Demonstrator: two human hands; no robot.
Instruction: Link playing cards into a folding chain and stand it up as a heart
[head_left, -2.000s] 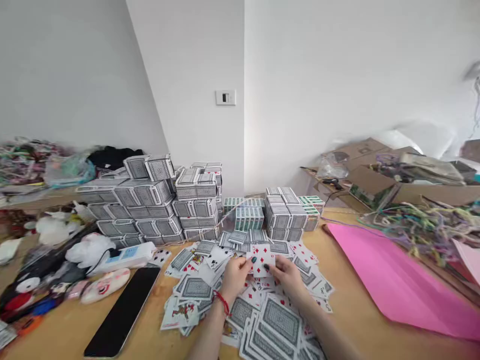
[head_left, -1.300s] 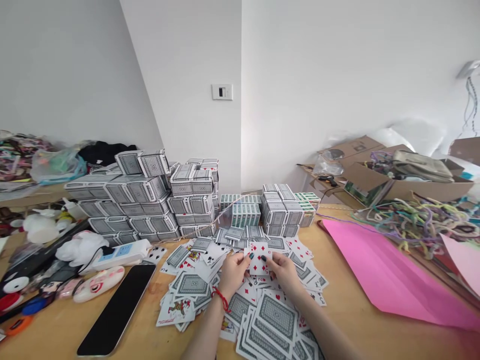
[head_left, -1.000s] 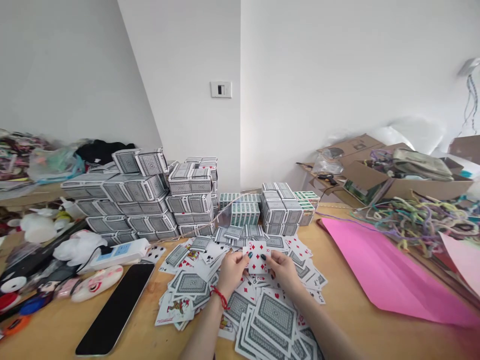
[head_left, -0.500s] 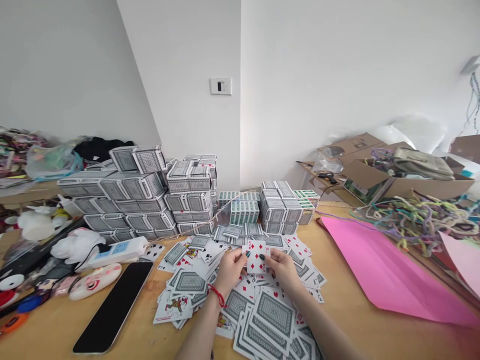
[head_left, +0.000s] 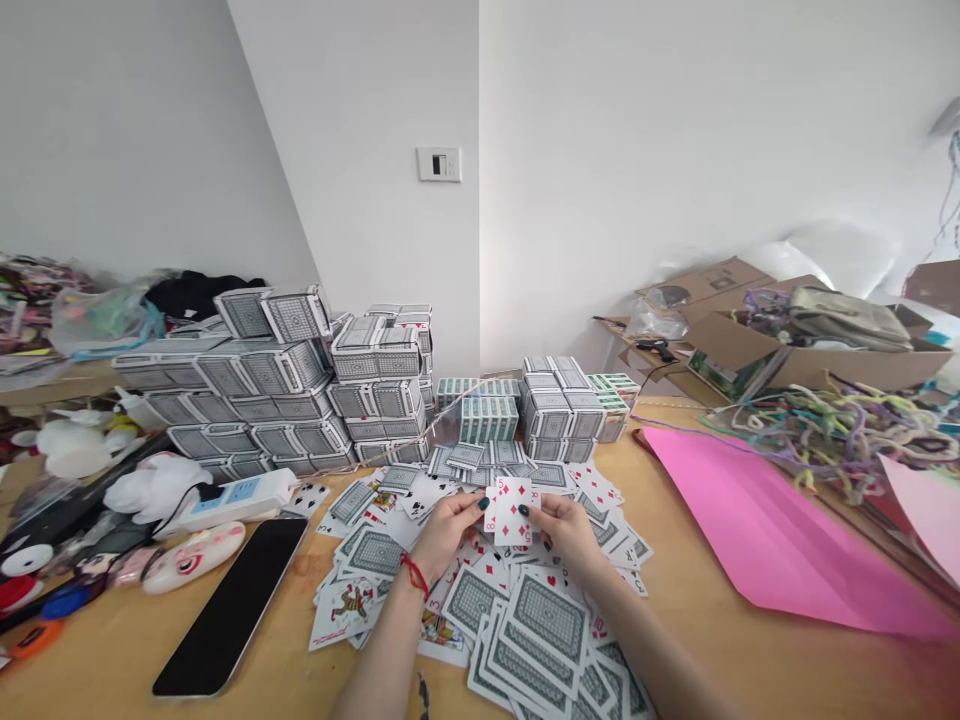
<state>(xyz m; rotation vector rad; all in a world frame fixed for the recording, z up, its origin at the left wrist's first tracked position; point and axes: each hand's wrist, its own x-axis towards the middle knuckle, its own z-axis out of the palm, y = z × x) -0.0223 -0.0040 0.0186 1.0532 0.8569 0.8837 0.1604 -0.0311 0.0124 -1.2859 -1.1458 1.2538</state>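
Just above the heap of loose cards, a five of diamonds [head_left: 513,520] is held face up, with a red eight peeking out behind its left and right edges. My right hand [head_left: 566,535] pinches the right side, its thumb across the five. At the left edge, my left hand [head_left: 450,525] is closed on the card behind, thumb on its face; a red bracelet circles that wrist. Beneath both hands spread loose playing cards [head_left: 472,600], some face up and some face down. Closest to me, a fan of face-down cards [head_left: 544,620] lies between my forearms.
Bundled card blocks [head_left: 266,370] rise in stacks behind, with more bundles [head_left: 562,410] and green card boxes [head_left: 487,418] farther right. A black phone [head_left: 232,610] and a power strip [head_left: 236,500] lie left. Pink paper [head_left: 757,530] and tangled coloured cords [head_left: 832,435] lie right.
My left hand has shifted slightly left with the rear card, baring more of its left edge beside the five. My right hand stays nearly in place.
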